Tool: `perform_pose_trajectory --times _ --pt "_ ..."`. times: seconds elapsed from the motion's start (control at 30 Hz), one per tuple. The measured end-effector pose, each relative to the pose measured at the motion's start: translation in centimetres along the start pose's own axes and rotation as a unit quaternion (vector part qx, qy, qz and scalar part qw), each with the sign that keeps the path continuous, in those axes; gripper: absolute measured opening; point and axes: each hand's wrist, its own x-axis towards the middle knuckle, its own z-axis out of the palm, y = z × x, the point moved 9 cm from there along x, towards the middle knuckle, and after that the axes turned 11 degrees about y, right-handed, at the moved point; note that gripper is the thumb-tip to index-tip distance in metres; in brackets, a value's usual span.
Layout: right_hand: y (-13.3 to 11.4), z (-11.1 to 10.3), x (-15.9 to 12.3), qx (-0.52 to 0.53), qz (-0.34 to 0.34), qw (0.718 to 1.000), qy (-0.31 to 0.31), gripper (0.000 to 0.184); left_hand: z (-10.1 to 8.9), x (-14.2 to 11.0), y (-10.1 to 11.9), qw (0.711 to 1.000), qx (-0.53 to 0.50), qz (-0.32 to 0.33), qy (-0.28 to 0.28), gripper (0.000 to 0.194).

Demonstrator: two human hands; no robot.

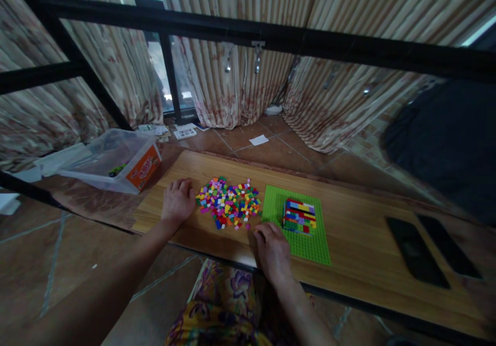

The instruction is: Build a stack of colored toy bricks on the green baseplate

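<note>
My left hand [179, 200] rests on the wooden table at the left edge of a loose pile of small toy bricks [230, 201] in many colours. Its fingers are curled in, and I see nothing between them. Just right of the pile, my right hand [273, 247] lies near the table's front edge, beside the lower left corner of a green baseplate [310, 250]. Thumb and fingers are drawn together there; whatever they hold is too small to make out. On the baseplate stands a block of stacked, multicoloured bricks [299, 216] in rows.
Two dark flat objects [417, 252] lie at the table's right end. A clear plastic bin [112, 160] with an orange label stands past the left end. A black metal bar [248, 30] crosses above, with curtains [240, 88] behind it.
</note>
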Motion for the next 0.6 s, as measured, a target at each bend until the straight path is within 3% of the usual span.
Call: perform_pose_trajectory --times 0.13,0.4,0.6 --pt "1.8 -2.4 -0.6 0.067 0.03 0.997 0.029 0.02 0.2 0.0 -0.1 1.0 0.004 0.006 -0.003 0.034" --pt "9.9 -10.7 0.2 0.037 0.12 0.981 0.146 0.024 0.2 0.1 -0.1 1.0 0.0 0.004 -0.016 0.036" --pt "10.8 -11.6 2.1 0.01 0.093 0.985 0.144 0.026 0.1 0.2 0.0 1.0 0.005 0.0 -0.017 0.038"
